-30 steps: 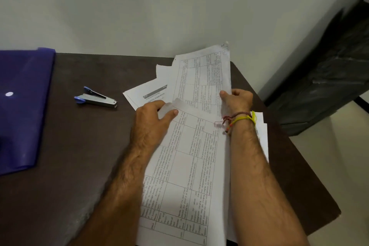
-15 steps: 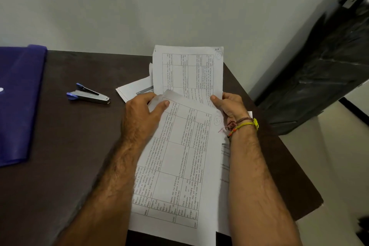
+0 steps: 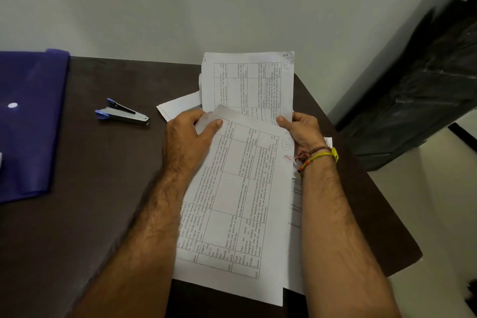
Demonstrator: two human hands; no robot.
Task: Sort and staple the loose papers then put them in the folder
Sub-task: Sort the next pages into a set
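The person's left hand (image 3: 191,137) pinched the near white printed table sheet (image 3: 232,204); the right hand (image 3: 300,128) gripped a second sheet (image 3: 247,82), which had swung upright from its earlier slant, seemingly for comparison. Sorting continued; the blue-and-silver stapler (image 3: 121,113) and purple plastic folder (image 3: 28,121) lay untouched on the dark surface (image 3: 77,214).

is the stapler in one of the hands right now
No, the stapler lies alone on the dark table, while the left hand and right hand both hold papers.
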